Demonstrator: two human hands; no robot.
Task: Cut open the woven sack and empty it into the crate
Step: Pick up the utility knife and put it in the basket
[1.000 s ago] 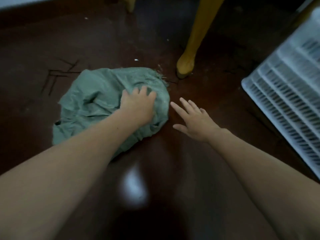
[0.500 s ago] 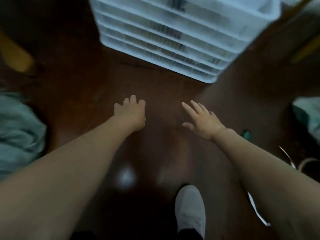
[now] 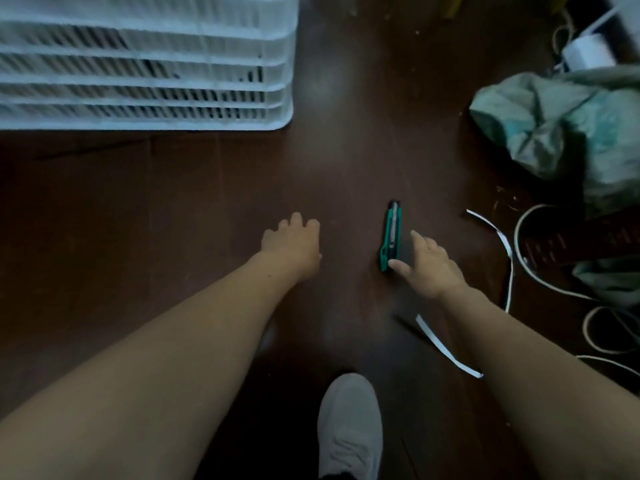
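A green and black utility knife (image 3: 391,235) lies on the dark floor, pointing away from me. My right hand (image 3: 429,265) hovers just right of it, fingers spread, the thumb touching its near end. My left hand (image 3: 292,242) is out over bare floor to the knife's left, fingers loosely curled and holding nothing. The white slatted plastic crate (image 3: 145,64) stands at the upper left. A green woven sack (image 3: 568,129) lies crumpled at the upper right.
My grey shoe (image 3: 349,427) is at the bottom centre. White strapping strips (image 3: 446,348) and looped cords (image 3: 540,271) lie on the floor to the right. A white roll (image 3: 587,51) sits at the top right corner.
My view has swung right, away from the first sack. The crate slid from the right to the upper left. My left hand let go of the sack, and my right hand reached the knife.
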